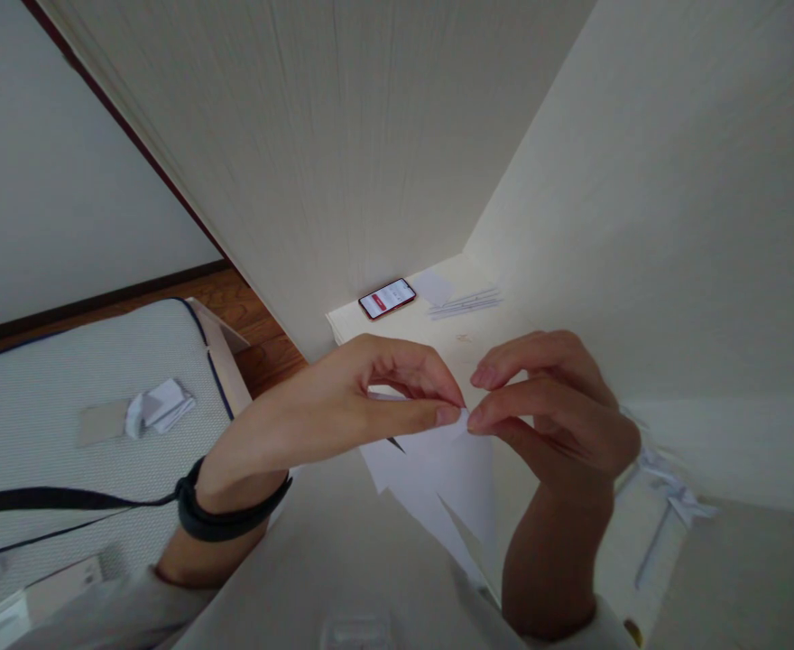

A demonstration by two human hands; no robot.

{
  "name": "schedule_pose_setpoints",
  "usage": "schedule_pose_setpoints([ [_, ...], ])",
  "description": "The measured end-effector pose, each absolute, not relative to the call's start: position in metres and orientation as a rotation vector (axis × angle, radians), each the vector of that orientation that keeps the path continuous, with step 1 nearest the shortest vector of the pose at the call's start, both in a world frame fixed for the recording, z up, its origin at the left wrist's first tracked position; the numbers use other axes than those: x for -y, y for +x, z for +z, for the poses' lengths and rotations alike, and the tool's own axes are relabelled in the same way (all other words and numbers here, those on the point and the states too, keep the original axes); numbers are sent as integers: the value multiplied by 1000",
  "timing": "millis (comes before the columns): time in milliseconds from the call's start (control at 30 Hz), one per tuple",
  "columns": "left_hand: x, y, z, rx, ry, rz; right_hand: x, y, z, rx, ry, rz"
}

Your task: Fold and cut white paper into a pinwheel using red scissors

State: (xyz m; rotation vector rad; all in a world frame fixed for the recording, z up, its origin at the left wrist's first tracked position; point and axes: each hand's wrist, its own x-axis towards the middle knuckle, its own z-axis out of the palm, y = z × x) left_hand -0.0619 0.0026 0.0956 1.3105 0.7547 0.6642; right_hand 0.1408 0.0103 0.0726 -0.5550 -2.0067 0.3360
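Pinching together, left hand [370, 397] and right hand [552, 406] clamp the top corner of a folded white paper [447, 487], phone [387, 298] lying well beyond them.

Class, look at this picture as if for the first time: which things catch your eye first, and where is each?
In the middle, the left hand and right hand meet, fingers pinching the top corner of a folded white paper that hangs down between them. Behind them a phone with a lit red-and-white screen lies on the pale table. At far left, crumpled paper rests on a mattress.
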Motion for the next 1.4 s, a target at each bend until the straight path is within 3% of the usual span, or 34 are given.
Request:
schedule_pose_setpoints([
  [300, 2, -59, 99, -914, 1342, 778, -2, 138, 75, 1922, -685, 564],
  [600, 9, -59, 97, -1133, 1471, 795, 7, 132, 86, 1977, -950, 458],
  [1400, 13, -60, 101, -1195, 1551, 773, 7, 128, 85, 1916, -992, 493],
])
